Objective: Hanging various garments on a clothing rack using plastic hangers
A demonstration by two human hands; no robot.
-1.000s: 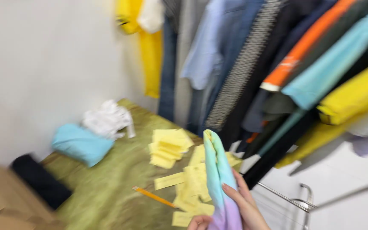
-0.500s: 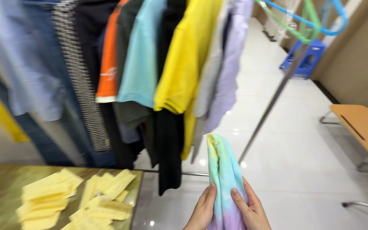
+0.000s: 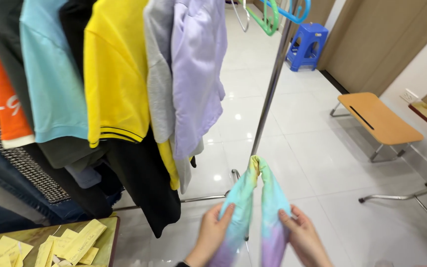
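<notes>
Garment gripped between both hands' fingers.

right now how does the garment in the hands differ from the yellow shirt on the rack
The tie-dye garment blends teal, yellow and purple; the yellow shirt is one colour with dark sleeve stripes. The garment is gripped by the left hand and right hand; the shirt hangs from the rack. Both are cloth.

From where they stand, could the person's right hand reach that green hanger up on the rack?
Probably not easily. The right hand is low and gripping the tie-dye garment, as is the left hand. The green hanger hangs well above them on the rack pole. Nothing blocks the way.
</notes>
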